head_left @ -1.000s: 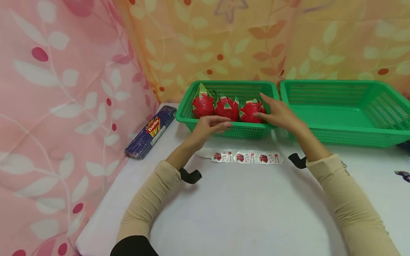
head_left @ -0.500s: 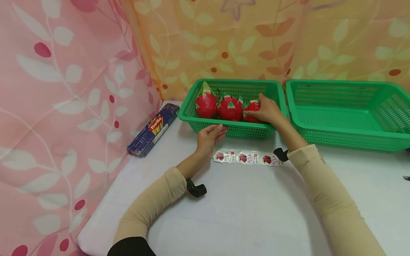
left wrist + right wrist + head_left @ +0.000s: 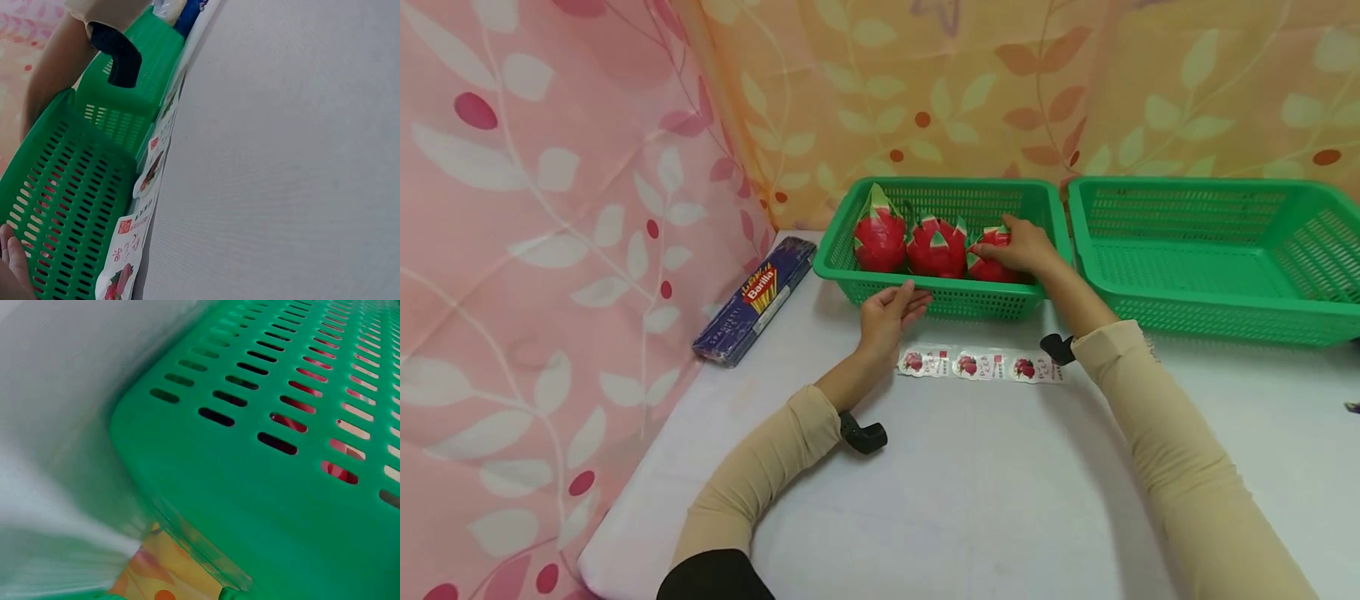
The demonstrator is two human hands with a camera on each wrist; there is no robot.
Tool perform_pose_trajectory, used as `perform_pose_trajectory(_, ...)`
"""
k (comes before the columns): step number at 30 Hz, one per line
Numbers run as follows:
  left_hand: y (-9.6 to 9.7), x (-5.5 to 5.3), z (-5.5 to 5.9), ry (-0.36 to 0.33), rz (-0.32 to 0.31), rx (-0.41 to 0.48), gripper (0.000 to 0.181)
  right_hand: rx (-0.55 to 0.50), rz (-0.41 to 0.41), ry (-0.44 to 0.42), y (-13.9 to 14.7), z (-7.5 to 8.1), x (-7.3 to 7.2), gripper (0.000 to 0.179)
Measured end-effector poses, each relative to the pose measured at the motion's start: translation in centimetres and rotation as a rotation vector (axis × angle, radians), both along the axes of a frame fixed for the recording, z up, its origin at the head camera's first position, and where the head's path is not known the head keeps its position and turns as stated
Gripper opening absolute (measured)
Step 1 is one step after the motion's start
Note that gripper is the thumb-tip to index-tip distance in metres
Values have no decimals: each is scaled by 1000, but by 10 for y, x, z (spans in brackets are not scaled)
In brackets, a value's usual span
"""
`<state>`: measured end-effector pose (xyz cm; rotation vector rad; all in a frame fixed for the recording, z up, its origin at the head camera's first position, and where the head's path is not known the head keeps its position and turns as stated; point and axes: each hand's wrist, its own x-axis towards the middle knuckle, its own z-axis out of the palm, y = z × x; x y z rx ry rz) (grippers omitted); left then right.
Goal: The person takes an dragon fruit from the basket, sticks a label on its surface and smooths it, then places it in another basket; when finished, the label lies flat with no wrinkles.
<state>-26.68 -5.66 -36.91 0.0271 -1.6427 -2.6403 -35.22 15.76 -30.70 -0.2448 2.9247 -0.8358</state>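
Note:
Three red dragon fruits with green-tipped scales sit in a row inside the left green basket (image 3: 925, 302). My right hand (image 3: 1028, 250) reaches over the basket's rim and grips the rightmost dragon fruit (image 3: 985, 265), thumb on its left side. The middle dragon fruit (image 3: 937, 250) and the left dragon fruit (image 3: 880, 242) lie untouched. At the basket's front wall is my left hand (image 3: 883, 321), fingers loosely extended; in the left wrist view its fingertips (image 3: 14, 253) lie against the slotted wall. The right wrist view shows mostly basket wall (image 3: 250, 481), with my right hand hidden.
A strip of dragon-fruit stickers (image 3: 981, 364) lies on the white table (image 3: 970, 483) before the basket. Another green basket (image 3: 1187, 250) stands close on the right. A blue spaghetti pack (image 3: 752, 304) is at left, by the pink cloth. A small dark item (image 3: 1352, 407) lies far right.
My right hand has moved left and closed on the rightmost dragon fruit. My left hand has dropped from the front rim to the outside of the basket's front wall.

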Motion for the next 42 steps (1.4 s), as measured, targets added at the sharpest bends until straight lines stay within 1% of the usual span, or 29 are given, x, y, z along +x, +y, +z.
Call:
perform_pose_trajectory(3,-1,1,2,-1,5,3,28,-11,-2,-5,-1,2,-1,83)
perform_pose_trajectory(9,-1,2,2,11,19,21,22,25,-25,-57,0,5,-6,93)
perform_pose_trajectory(11,0,2,2,19,17,32,19,14,-30,-57,1,5,-7,92)
perform_pose_trajectory(13,1,2,1,26,11,44,16,-22,-42,-48,2,5,-6,89)
perform_pose_trajectory(15,1,1,1,31,7,54,16,-60,-54,-18,3,5,-5,85)
perform_pose_trajectory(19,1,0,-1,32,5,62,16,-115,-59,82,4,4,-2,79)
perform_pose_trajectory(22,1,1,0,26,4,56,16,-130,-62,149,3,4,0,77)
perform_pose_trajectory(27,1,2,2,13,-3,49,18,-148,-86,223,3,6,3,73)
perform_pose_trajectory(30,1,1,4,13,-4,46,18,-154,-88,248,4,7,4,69)
perform_pose_trajectory(33,1,0,4,14,-2,52,18,-169,-89,236,6,7,2,66)
perform_pose_trajectory(36,0,0,4,10,8,59,17,-219,-97,229,6,6,1,63)
perform_pose_trajectory(38,0,0,3,1,12,62,16,-263,-108,248,5,6,0,59)
perform_pose_trajectory(42,-1,2,2,-18,10,61,17,-327,-138,316,3,4,1,50)
